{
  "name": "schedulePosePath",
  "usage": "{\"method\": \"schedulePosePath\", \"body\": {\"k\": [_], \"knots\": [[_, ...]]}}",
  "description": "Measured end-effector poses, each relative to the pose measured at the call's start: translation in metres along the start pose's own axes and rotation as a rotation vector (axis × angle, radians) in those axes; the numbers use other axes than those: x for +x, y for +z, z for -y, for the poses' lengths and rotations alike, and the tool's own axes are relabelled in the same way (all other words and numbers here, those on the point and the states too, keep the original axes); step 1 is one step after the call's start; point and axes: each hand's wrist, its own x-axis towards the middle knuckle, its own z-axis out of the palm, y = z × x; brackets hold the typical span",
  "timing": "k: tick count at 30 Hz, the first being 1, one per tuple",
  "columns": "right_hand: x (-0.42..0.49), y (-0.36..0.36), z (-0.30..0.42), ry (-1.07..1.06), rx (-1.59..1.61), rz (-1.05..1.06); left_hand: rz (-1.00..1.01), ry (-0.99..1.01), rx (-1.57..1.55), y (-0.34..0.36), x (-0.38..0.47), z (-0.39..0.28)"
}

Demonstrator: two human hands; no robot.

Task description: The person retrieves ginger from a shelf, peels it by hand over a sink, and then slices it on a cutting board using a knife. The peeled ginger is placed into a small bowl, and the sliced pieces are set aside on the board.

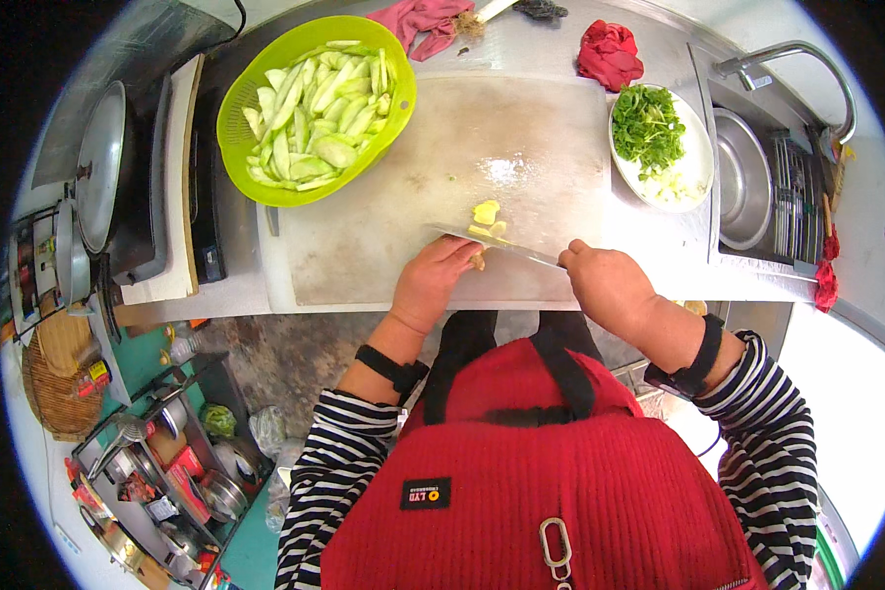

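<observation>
My right hand [611, 286] is closed round the handle of a kitchen knife [512, 251], whose blade reaches left over the cutting board [383, 258]. My left hand [436, 274] holds a piece of ginger root [478, 260] against the board, its fingertips close beside the blade. Slices of ginger [486, 212] lie just beyond the blade. At the board's far left stands a green plastic colander [228, 140] filled with cut pale green vegetable slices [335, 151]. Right of the board, an oval white plate [697, 193] holds chopped green herbs [645, 129] and chopped white pieces [671, 186].
A red bundled bag or cloth [611, 55] and a pink cloth [420, 22] lie along the counter's back. On the right, the sink holds a metal basin [741, 181] under a faucet [804, 50]. A lidded pan [102, 166] stands at left, above a crowded shelf rack.
</observation>
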Motion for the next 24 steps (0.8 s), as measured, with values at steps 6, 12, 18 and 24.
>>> {"method": "schedulePosePath", "body": {"k": [6,12,18,24], "knots": [[0.024,0.025,0.006,0.014,0.006,0.003,0.026,-0.031,-0.039,-0.002,0.002,-0.002],[0.032,0.024,0.009,0.002,0.046,-0.038,0.018,-0.012,0.001,-0.003,0.003,-0.007],[0.000,-0.006,0.003,0.018,0.050,0.011,0.041,-0.016,0.112,-0.001,0.000,-0.004],[-0.015,-0.007,0.008,0.053,0.006,0.033,0.023,-0.028,0.072,0.001,-0.003,-0.002]]}}
